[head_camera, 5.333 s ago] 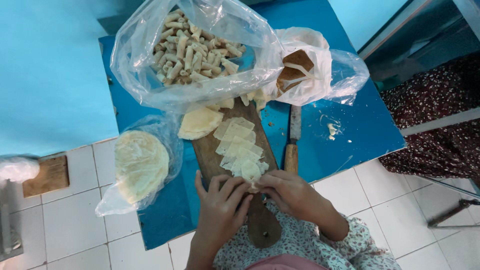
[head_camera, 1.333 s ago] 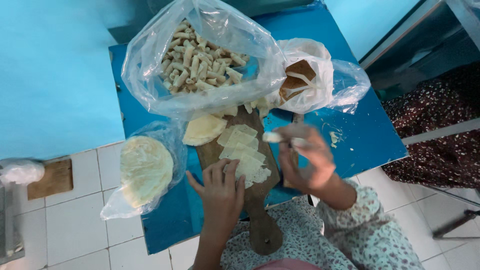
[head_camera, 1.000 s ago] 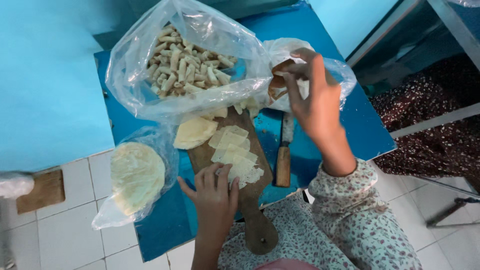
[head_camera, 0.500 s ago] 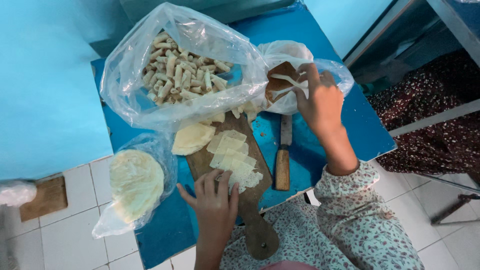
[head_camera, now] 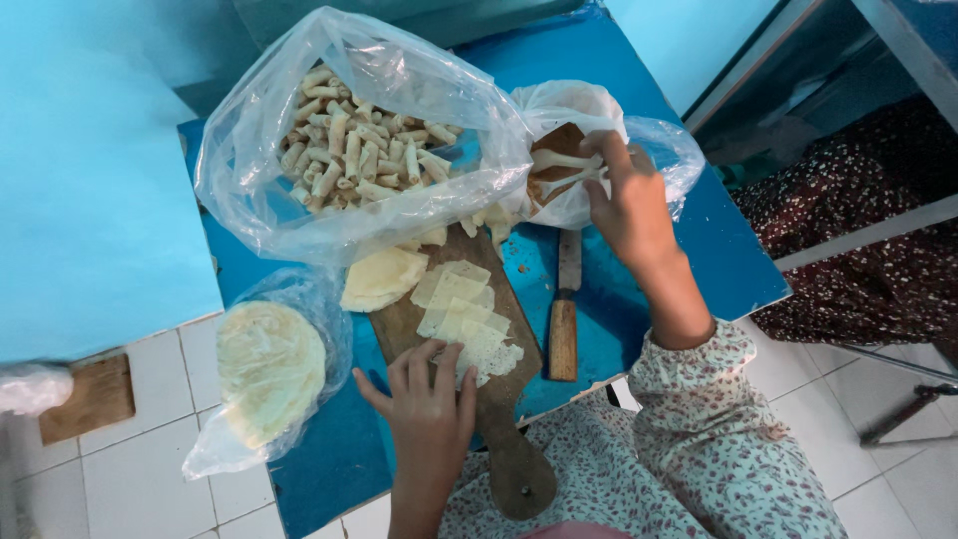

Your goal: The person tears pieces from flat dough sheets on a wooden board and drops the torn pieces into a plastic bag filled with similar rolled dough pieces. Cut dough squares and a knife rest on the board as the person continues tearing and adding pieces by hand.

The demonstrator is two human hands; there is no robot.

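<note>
Head view looks straight down on a small blue surface (head_camera: 699,260) crowded with pastry work. The right hand (head_camera: 624,205) reaches into a small clear bag (head_camera: 609,110) at the far side, fingers pinched on a pale plastic spoon (head_camera: 559,172) whose bowl sits in a brown filling (head_camera: 559,140); the bag's mouth is folded open so the spoon can get in. The left hand (head_camera: 431,399) lies flat with fingers spread on a fanned stack of cut dough squares (head_camera: 464,319), gripping nothing, apparently steadying the top sheet on the wooden cutting board (head_camera: 499,419). The board's round handle points toward the person, which puts the squares within close reach.

Just right of the board rests a knife (head_camera: 565,319), wooden handle nearest the body, blade toward the filling bag. A folded round of dough (head_camera: 384,279) sits at the board's far left corner. Behind it, a large clear bag (head_camera: 349,150) holds many finished rolled pastries. A second bag with stacked round dough sheets (head_camera: 269,364) hangs over the surface's left edge, above the white tiled floor (head_camera: 120,469), wrapped probably to keep them from drying.
</note>
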